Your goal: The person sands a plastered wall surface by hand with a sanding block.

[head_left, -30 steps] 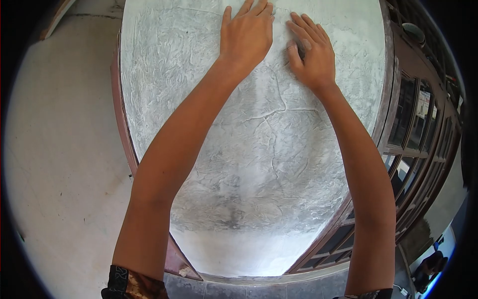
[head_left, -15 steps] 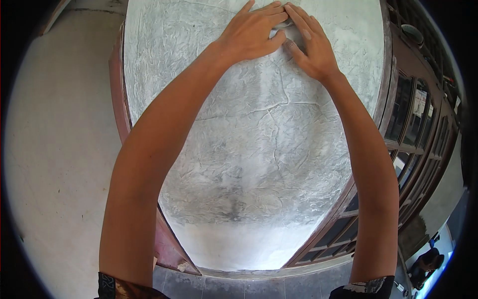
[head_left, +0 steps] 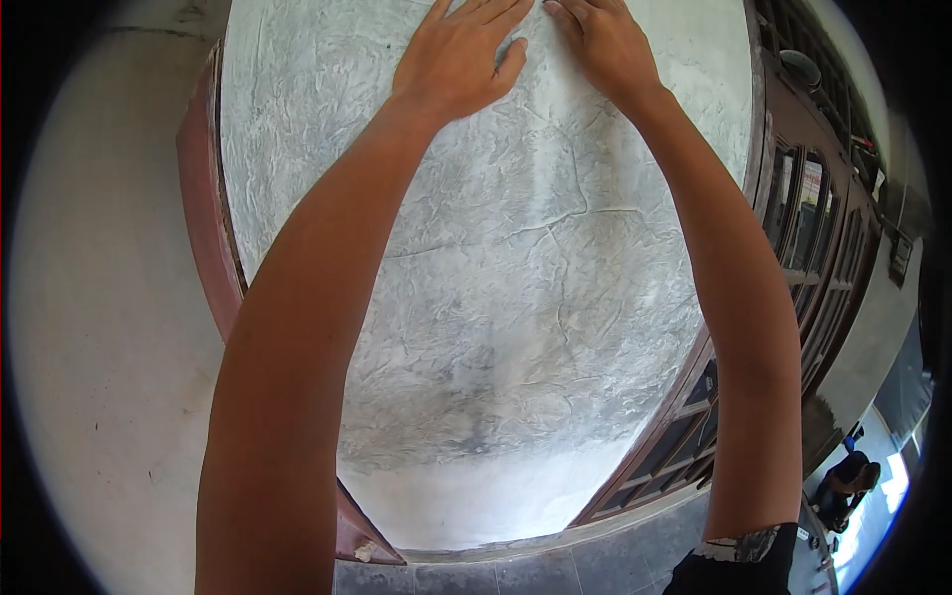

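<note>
Both hands are raised against a rough, whitish-grey plastered wall panel (head_left: 476, 297). My left hand (head_left: 458, 52) lies on its upper part with fingers stretched and thumb apart; I cannot make out anything held in it. To its right, my right hand (head_left: 607, 48) rests on the panel too, thumb and fingers partly spread. Its fingertips are cut off by the top edge of the view, so whatever lies under them is hidden. Wrinkled texture and a raised branching seam (head_left: 550, 228) run across the surface below the hands.
A reddish-brown frame (head_left: 210, 188) borders the panel on the left, beside a plain wall (head_left: 109, 297). Brown-framed glass windows (head_left: 808, 213) stand on the right. Grey floor tiles (head_left: 535, 573) lie below. A person (head_left: 846, 488) sits far off at lower right.
Both hands have moved up the panel toward the top edge of the view. They were nearly touching and are now a little apart. The camera view has shifted slightly.
</note>
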Demonstrator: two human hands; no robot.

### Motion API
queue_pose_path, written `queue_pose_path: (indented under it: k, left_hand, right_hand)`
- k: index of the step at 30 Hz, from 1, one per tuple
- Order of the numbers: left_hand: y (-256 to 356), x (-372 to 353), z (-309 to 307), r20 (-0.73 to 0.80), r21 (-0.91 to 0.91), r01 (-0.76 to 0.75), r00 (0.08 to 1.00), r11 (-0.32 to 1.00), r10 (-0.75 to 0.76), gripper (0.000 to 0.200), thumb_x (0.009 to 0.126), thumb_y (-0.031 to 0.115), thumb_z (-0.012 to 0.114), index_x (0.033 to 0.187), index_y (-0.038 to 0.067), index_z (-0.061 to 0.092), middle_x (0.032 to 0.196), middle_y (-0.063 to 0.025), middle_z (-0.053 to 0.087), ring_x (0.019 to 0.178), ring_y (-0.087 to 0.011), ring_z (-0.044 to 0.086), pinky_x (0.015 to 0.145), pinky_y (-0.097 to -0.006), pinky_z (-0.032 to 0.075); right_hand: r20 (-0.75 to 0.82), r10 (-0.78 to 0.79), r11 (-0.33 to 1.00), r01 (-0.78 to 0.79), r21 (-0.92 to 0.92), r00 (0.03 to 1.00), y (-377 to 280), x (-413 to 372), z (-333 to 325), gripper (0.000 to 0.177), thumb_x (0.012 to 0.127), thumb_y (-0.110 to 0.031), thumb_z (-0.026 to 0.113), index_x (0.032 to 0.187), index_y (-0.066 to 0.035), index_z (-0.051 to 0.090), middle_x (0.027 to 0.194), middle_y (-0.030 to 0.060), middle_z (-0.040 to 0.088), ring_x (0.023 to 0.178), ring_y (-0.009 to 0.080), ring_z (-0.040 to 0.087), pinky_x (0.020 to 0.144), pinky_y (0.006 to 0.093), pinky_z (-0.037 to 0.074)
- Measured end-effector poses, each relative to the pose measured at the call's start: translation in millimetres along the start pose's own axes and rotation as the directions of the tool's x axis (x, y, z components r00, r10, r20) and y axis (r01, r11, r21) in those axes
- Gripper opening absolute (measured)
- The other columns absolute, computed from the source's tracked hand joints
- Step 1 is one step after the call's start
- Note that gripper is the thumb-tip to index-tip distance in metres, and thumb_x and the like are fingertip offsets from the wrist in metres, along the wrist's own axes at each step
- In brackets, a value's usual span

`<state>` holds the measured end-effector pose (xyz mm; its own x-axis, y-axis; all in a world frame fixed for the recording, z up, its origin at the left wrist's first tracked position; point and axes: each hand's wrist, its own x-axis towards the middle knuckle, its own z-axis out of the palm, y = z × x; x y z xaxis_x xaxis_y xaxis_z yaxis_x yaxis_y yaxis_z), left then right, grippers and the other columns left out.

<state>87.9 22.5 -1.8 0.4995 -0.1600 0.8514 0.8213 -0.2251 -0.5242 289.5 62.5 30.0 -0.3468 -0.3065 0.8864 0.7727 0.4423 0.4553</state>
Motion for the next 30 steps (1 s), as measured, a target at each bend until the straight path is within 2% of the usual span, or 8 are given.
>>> queue_pose_path:
  k: [9,12,15,16,21,22,25,30]
  left_hand:
    - [-2,-2,3,-0.047,-0.001,0.01,0.999,1.0,-0.01,0.052,0.1,0.019,0.051,0.148,-0.002,0.051,0.158,-0.0167,0.048,0.151,-0.0281,0.038,0.127,-0.0476,0.024]
    - [0,0,3,-0.034,-0.007,0.01,0.999,1.0,-0.01,0.052,0.1,0.019,0.05,0.147,-0.002,0.052,0.157,-0.0165,0.049,0.151,-0.0279,0.038,0.127,-0.0474,0.024]
    - [-2,-2,4,-0.053,-0.018,0.011,0.999,1.0,-0.012,0.051,0.1,0.019,0.05,0.146,-0.002,0.053,0.157,-0.0165,0.05,0.15,-0.0282,0.039,0.127,-0.0475,0.024]
    - [-2,-1,4,-0.07,-0.022,0.01,0.997,1.0,-0.011,0.051,0.099,0.019,0.05,0.146,-0.002,0.053,0.156,-0.0167,0.05,0.15,-0.0284,0.04,0.127,-0.0476,0.024]
    - [-2,-2,2,-0.06,-0.034,0.026,0.998,0.999,-0.028,0.051,0.099,0.017,0.05,0.146,-0.003,0.053,0.157,-0.0167,0.049,0.149,-0.0283,0.041,0.127,-0.0478,0.026]
    - [-2,-1,2,-0.041,-0.041,0.031,0.999,0.999,-0.032,0.051,0.099,0.017,0.05,0.146,-0.003,0.053,0.157,-0.0165,0.049,0.15,-0.028,0.04,0.126,-0.0477,0.026]
    - [-1,-3,5,-0.063,-0.028,0.034,0.997,0.999,-0.036,0.051,0.099,0.017,0.051,0.145,-0.003,0.053,0.157,-0.0171,0.049,0.15,-0.0286,0.04,0.126,-0.0477,0.027]
    - [3,-3,0,-0.047,-0.012,0.031,0.998,0.999,-0.032,0.051,0.097,0.016,0.052,0.145,-0.003,0.054,0.155,-0.0183,0.051,0.148,-0.0301,0.042,0.126,-0.0476,0.027]
  right_hand:
    - [0.023,-0.084,0.989,0.086,-0.122,0.996,-27,-47,-17,0.04,0.104,-0.026,0.061,0.143,-0.016,0.063,0.156,0.006,0.053,0.143,0.0305,0.05,0.116,0.0553,0.041]
    - [0.148,0.064,0.997,-0.07,0.031,0.987,-13,8,-20,0.045,0.109,-0.03,0.049,0.142,0.0,0.059,0.157,0.0221,0.046,0.148,0.0378,0.041,0.12,0.0561,0.035]
    - [0.166,0.004,0.994,-0.023,0.111,0.986,-26,-23,-19,0.047,0.11,-0.032,0.046,0.143,-0.002,0.059,0.158,0.0203,0.047,0.148,0.037,0.04,0.119,0.0596,0.035]
    - [0.087,-0.044,0.999,0.045,-0.008,0.995,-30,-49,-15,0.04,0.107,-0.031,0.056,0.144,-0.016,0.062,0.157,0.0058,0.051,0.142,0.0314,0.051,0.117,0.0585,0.039]
    - [0.13,0.063,0.989,-0.045,-0.138,0.989,-32,-24,-24,0.038,0.106,-0.028,0.059,0.142,-0.017,0.065,0.158,0.0062,0.051,0.144,0.0301,0.05,0.118,0.0578,0.039]
    - [0.161,0.131,0.991,-0.125,-0.045,0.978,-26,0,-23,0.046,0.11,-0.032,0.046,0.144,-0.004,0.059,0.158,0.0185,0.048,0.148,0.0365,0.042,0.117,0.0634,0.034]
    - [0.157,0.09,0.995,-0.095,0.02,0.983,-14,5,-16,0.044,0.109,-0.032,0.046,0.143,-0.007,0.06,0.159,0.0166,0.047,0.148,0.0356,0.042,0.117,0.0648,0.034]
    - [0.18,-0.06,0.975,0.096,-0.201,0.982,-46,-86,-29,0.038,0.107,-0.033,0.056,0.142,-0.022,0.065,0.158,0.0016,0.051,0.145,0.0271,0.049,0.121,0.0581,0.033]
